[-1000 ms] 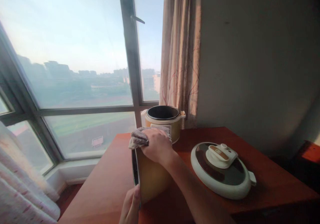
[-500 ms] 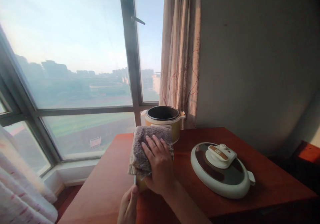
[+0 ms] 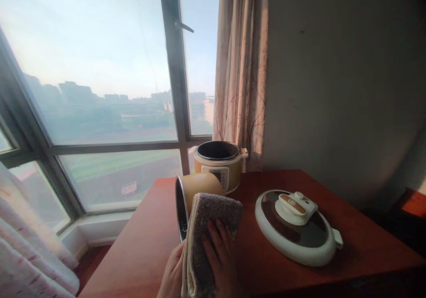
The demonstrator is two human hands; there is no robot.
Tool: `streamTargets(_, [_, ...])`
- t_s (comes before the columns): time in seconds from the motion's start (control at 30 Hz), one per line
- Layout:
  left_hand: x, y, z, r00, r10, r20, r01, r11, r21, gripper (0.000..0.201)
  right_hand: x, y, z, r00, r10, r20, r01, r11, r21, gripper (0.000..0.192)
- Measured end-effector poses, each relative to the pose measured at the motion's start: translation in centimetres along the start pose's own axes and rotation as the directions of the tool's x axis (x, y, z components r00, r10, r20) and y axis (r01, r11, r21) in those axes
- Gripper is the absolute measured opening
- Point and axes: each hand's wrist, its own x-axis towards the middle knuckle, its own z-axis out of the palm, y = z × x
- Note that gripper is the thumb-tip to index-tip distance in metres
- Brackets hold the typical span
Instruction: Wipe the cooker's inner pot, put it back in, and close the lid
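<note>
Inspection found an inner pot (image 3: 196, 191) lying on its side on the red-brown surface (image 3: 146, 244), mouth turned left, dark interior showing at the rim. A grey-brown cloth (image 3: 208, 236), folded, was pressed flat against the pot's outer wall. The right hand (image 3: 219, 253) lay over the cloth with fingers spread and flat, pressing rather than gripping. The left hand (image 3: 173, 276) sat at the pot's rim near the bottom edge of the frame; how far its fingers were curled could not be told, since most of it was cut off or hidden by the cloth.

Behind the pot stood the cooker body (image 3: 219, 164), upright, without pot or lid, its control panel facing the camera. The lid (image 3: 296, 227) lay apart to the right on the surface, handle side up. A curtain (image 3: 241, 67) hung behind the cooker, beside the window (image 3: 100, 67).

Judgement on progress: wiping of the pot's outside appeared to be under way, with the upper yellow wall still uncovered by the cloth. Cleanliness could not be judged in this light. Pot, cooker and lid remained unassembled.
</note>
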Motion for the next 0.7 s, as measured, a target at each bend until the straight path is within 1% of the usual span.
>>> streamTargets(0.07, [-0.1, -0.3, 0.0, 1.000, 0.016, -0.009, -0.015, 0.999, 0.033, 0.053, 2.0, -0.2, -1.5, 0.999, 0.029, 0.031, -0.029, 0.999, 0.022, 0.087])
streamTargets(0.17, [-0.1, 0.1, 0.7, 0.998, 0.040, 0.039, -0.043, 0.995, 0.086, 0.057, 6.1, -0.6, -4.0, 0.990, 0.119, 0.078, -0.122, 0.992, 0.037, 0.085])
streamTargets(0.27, [-0.4, 0.3, 1.5, 0.996, 0.002, 0.094, -0.013, 0.993, 0.117, 0.066, 10.7, -0.3, -6.0, 0.977, 0.157, 0.142, -0.170, 0.982, 0.083, 0.080])
streamTargets(0.33, [-0.9, -0.4, 1.5, 0.995, -0.034, 0.093, 0.020, 0.990, 0.140, 0.072, 13.6, 0.3, -6.6, 0.962, 0.194, 0.192, -0.215, 0.972, 0.097, 0.072])
streamTargets(0.4, [-1.6, -1.7, 1.1, 0.997, -0.012, 0.075, 0.000, 0.987, 0.159, 0.072, 16.0, 1.1, -6.8, 0.945, 0.238, 0.225, -0.265, 0.960, 0.096, 0.059])
streamTargets(0.47, [-2.2, -3.2, 0.4, 0.996, 0.057, 0.066, -0.068, 0.984, 0.164, 0.067, 17.9, 1.9, -6.6, 0.926, 0.269, 0.264, -0.303, 0.948, 0.095, 0.045])
streamTargets(0.53, [-2.5, -4.2, -0.1, 0.988, 0.124, 0.088, -0.137, 0.977, 0.165, 0.062, 19.0, 2.4, -6.2, 0.911, 0.274, 0.307, -0.317, 0.943, 0.099, 0.035])
streamTargets(0.57, [-2.5, -4.4, -0.2, 0.985, 0.138, 0.108, -0.155, 0.974, 0.168, 0.059, 19.4, 2.6, -6.0, 0.909, 0.268, 0.319, -0.313, 0.945, 0.097, 0.032])
streamTargets(0.63, [-2.5, -4.4, -0.2, 0.980, 0.142, 0.139, -0.166, 0.970, 0.177, 0.054, 19.7, 2.8, -5.5, 0.919, 0.246, 0.308, -0.281, 0.957, 0.076, 0.031])
streamTargets(0.7, [-2.5, -4.2, 0.2, 0.980, 0.161, 0.115, -0.179, 0.970, 0.166, 0.050, 19.6, 2.9, -5.1, 0.938, 0.215, 0.273, -0.235, 0.971, 0.041, 0.034])
